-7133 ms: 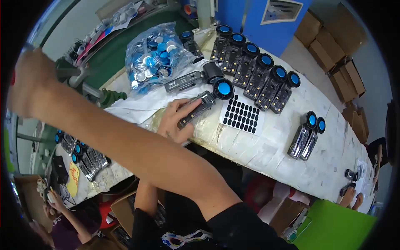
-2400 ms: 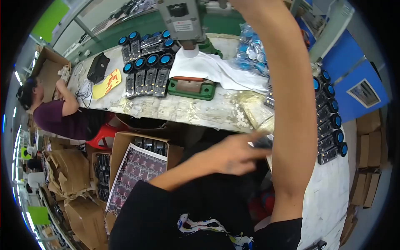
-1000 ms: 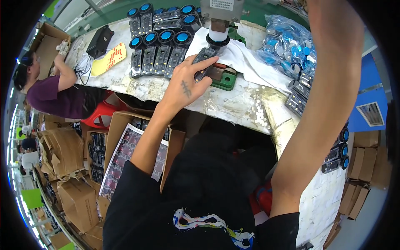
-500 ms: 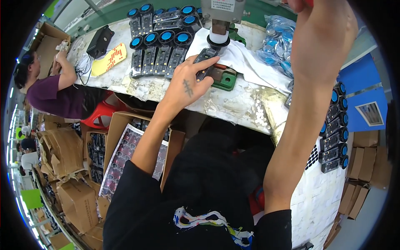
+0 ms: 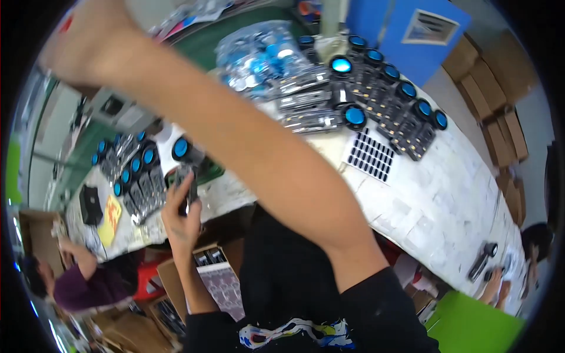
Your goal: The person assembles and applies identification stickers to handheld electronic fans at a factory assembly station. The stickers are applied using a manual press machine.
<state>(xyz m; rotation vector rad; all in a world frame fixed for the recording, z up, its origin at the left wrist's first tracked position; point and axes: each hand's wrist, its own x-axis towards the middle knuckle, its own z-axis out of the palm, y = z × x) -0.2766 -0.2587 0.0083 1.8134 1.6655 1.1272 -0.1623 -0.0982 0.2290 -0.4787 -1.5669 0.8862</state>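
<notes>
1. At a grey press [image 5: 120, 115] on a crowded worktop [image 5: 424, 212], a worker's left hand [image 5: 183, 215] grips a black handheld device [image 5: 185, 169], thumb and forefinger closed about its body.
2. The right hand [image 5: 88, 44] is raised at upper left; blur and angle make it impossible to tell whether its fingers are spread or closed.
3. The device lies by the press's green base [image 5: 210, 170], its round head over a white cloth [image 5: 167, 141].
4. A loose grip could let the device skew, risking a scuffed disc or cracked casing; slack cloth bunching beneath could tip the head. Fingers this near the press could be pinched if it came down, and a careless wrist could jostle the neighbouring row of devices [image 5: 147, 188].
5. The device appears slim and dark, its black-rimmed head carrying a glossy blue disc [image 5: 180, 147]; blur hides finer detail.
</notes>
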